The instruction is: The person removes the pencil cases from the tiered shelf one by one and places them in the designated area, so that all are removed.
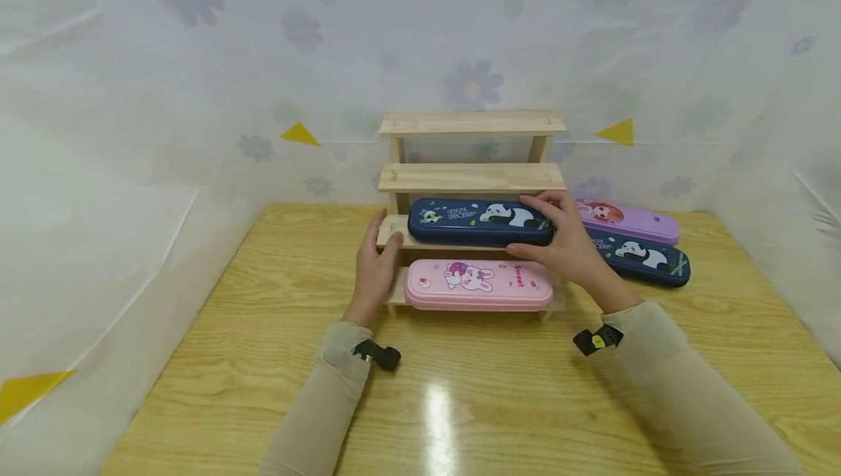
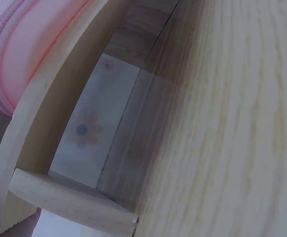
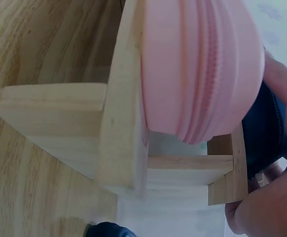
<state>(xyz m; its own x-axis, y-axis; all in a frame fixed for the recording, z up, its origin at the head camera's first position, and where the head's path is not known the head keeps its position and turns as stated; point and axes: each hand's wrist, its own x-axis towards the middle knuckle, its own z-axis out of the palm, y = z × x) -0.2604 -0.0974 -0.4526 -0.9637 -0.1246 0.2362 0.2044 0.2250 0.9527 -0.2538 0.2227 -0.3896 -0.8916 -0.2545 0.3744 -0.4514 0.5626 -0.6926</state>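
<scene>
A navy pencil case (image 1: 479, 222) with a panda print lies along the second-lowest step of a wooden tiered rack (image 1: 473, 177). My right hand (image 1: 566, 239) grips its right end, thumb at the front and fingers at the back. In the right wrist view, the same fingers (image 3: 276, 197) are beside the navy case and the step's end. My left hand (image 1: 379, 264) holds the left end of that step between thumb and fingers. On the lowest step sits a pink pencil case (image 1: 479, 285) with a rabbit print, its zipped end (image 3: 202, 74) large in the right wrist view.
Right of the rack, a purple pencil case (image 1: 631, 222) and a second navy panda case (image 1: 647, 257) lie on the wood-grain table (image 1: 296, 388). The rack's upper two steps are bare. A flower-patterned sheet (image 1: 394, 45) hangs behind, with yellow triangles (image 1: 617, 133) on it.
</scene>
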